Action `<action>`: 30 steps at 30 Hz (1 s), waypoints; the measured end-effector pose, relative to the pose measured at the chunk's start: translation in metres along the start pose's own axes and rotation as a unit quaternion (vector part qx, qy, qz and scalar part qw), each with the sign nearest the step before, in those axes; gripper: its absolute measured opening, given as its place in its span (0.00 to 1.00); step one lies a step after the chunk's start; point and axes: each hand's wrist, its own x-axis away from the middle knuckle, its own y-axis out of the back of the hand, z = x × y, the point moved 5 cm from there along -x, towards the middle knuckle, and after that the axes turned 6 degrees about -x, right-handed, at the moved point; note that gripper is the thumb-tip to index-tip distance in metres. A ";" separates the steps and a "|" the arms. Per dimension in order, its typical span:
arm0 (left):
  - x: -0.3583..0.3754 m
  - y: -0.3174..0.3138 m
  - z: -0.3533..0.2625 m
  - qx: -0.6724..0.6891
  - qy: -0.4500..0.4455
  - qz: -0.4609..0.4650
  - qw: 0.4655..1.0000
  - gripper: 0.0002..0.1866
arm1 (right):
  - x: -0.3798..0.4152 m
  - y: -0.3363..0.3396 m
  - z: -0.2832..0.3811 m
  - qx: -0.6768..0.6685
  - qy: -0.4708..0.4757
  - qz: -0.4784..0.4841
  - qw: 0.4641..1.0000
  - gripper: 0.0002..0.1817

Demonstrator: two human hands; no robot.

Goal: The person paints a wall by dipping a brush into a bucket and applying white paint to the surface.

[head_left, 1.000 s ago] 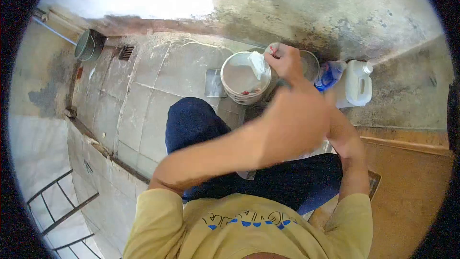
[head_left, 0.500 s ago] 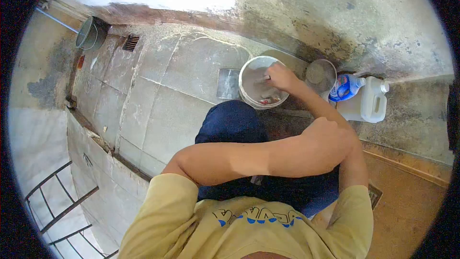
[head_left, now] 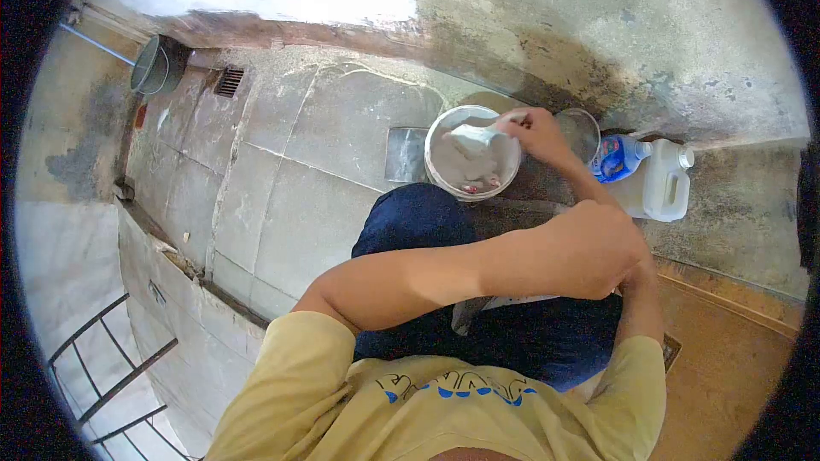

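My right hand [head_left: 534, 132] is closed over the far right rim of a white bucket [head_left: 434, 177]. Its fingers grip what looks like a putty knife [head_left: 475, 133], whose pale, coated blade points left over the opening. Thick grey-beige paste [head_left: 465, 166] fills the bucket, with small reddish bits near its front side. Across my body lies my left forearm, and my left hand [head_left: 589, 239] is bent beside my right elbow; its fingers are hidden. Below that forearm a pale, flat edge [head_left: 512, 300] shows above my dark trousers, only partly visible.
A square metallic plate [head_left: 407, 154] lies left of the bucket. To the right stand a clear round container [head_left: 582, 130], a blue bottle [head_left: 619, 156] and a white jug [head_left: 669, 181]. A dark bucket [head_left: 161, 66] and a floor drain [head_left: 229, 82] are far left.
My right hand has risen out of the bucket and moved right to its rim, bringing the coated blade into view. More of the pale edge below my left forearm shows.
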 end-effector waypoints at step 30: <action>-0.013 -0.018 -0.054 -0.026 -0.107 0.019 0.994 0.07 | 0.275 0.335 0.193 -0.230 0.462 -0.618 0.593 0.11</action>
